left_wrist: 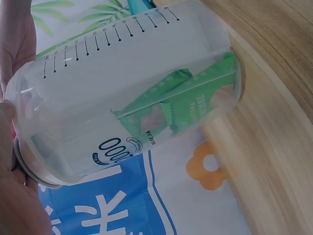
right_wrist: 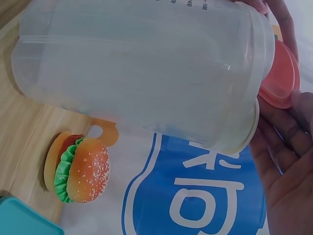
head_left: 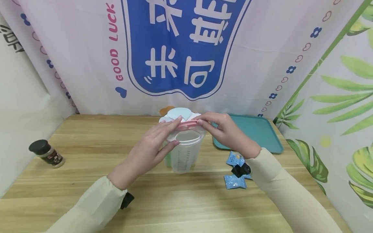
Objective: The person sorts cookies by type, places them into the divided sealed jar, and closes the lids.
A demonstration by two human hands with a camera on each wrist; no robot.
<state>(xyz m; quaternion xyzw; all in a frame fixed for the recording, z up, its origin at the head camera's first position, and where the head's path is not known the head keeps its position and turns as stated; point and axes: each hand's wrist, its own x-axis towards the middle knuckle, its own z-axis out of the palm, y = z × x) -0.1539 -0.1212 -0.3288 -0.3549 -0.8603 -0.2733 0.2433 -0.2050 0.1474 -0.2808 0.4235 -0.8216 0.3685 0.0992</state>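
A clear, tall container (head_left: 184, 158) with measuring marks stands on the table, its red flap (head_left: 187, 124) raised over an uncovered opening. My left hand (head_left: 145, 145) grips the container's top edge, thumb at the front rim and fingers over the lid. From the right, my right hand (head_left: 228, 131) pinches the red flap (right_wrist: 281, 76) between thumb and fingers. Green packets (left_wrist: 193, 103) lie inside one section at the container's bottom in the left wrist view. Pale blue and white flaps (head_left: 179, 113) cover the back of the top.
A teal tray (head_left: 256, 132) lies at the back right. Several blue packets (head_left: 235, 182) are near my right wrist. A black-capped jar (head_left: 48, 153) lies tilted at the far left. A toy burger (right_wrist: 83, 169) sits beyond the container, near the patterned curtain (head_left: 87, 64).
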